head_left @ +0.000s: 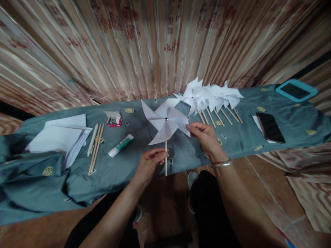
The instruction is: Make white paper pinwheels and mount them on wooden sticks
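A white paper pinwheel (160,132) with a shiny pin at its centre is held up over the front of the table. My left hand (152,160) pinches its wooden stick below the paper blades. The fingertips of my right hand (204,136) are closed on the tip of the rightmost blade. Behind and to the right, several finished-looking white pinwheels (204,94) lie overlapping in a row, their sticks pointing toward me.
On the left lie white paper sheets (58,137), a pen (93,139), wooden sticks (96,151), a small box of pins (114,120) and a glue stick (120,145). A phone (270,127) and a blue-framed device (296,90) are at right on the green cloth (245,137). Curtains (155,51) hang behind.
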Demonstrator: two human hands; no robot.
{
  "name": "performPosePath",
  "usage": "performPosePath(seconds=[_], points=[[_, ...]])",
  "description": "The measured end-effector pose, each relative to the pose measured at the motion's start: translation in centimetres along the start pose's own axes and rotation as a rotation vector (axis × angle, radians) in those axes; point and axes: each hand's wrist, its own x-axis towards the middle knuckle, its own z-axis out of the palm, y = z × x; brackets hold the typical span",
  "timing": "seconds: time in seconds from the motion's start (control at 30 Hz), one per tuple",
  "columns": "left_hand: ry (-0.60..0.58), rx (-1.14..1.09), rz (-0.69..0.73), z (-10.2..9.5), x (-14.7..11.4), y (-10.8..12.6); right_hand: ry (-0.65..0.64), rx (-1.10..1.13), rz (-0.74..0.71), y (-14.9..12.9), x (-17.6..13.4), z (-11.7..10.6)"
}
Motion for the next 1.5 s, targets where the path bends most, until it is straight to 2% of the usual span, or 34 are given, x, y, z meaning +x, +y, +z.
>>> performPosePath(seconds=[0.43,0.97,1.5], points=[[0.04,-0.009,0.018,-0.1,0.0,0.0,-0.105,0.025,0.016,-0.3,-0.8,1.1],[0.039,-0.008,0.048,-0.3,0.2,-0.1,-0.207,0.166,0.172,-0.6,-1.7,1.9],[0.033,-0.005,0.061,-0.2,0.2,-0.1,-0.327,0.122,0.176,-0.2,-2.2,2.7]])
